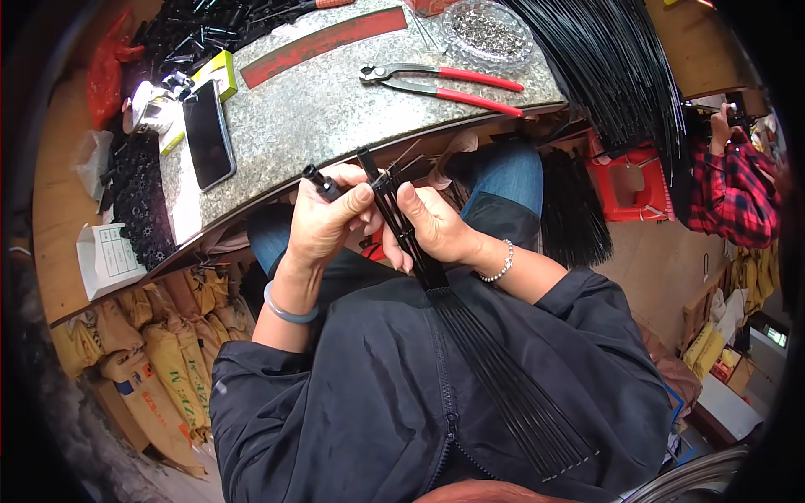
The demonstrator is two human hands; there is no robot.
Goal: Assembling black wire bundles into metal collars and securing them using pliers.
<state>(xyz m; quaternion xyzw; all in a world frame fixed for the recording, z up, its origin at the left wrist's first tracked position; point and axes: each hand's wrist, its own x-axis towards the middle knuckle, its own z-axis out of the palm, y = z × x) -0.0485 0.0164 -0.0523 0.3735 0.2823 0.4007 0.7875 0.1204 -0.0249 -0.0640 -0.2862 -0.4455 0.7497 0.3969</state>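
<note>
In front of my dark jacket, my right hand (440,226) is closed around a bundle of thin black ribs (495,369), which look like umbrella ribs. The long ends fan out down over the jacket toward the lower right. Their upper end narrows into a bunch of jointed black pieces and thin wires between my two hands. My left hand (317,220) is closed, with a short black tubular part (321,182) sticking out above its fingers. Its thumb and fingertips meet the top of the bundle. Some of the fingers are hidden behind the ribs.
On the speckled stone worktop (310,109) lie red-handled pliers (444,87), a red metal strip (323,46), a phone (208,134) and a glass bowl (486,38) of small metal pieces. Black rods (599,75) overhang at right. A person in a plaid shirt (734,193) sits beyond a red stool (633,180).
</note>
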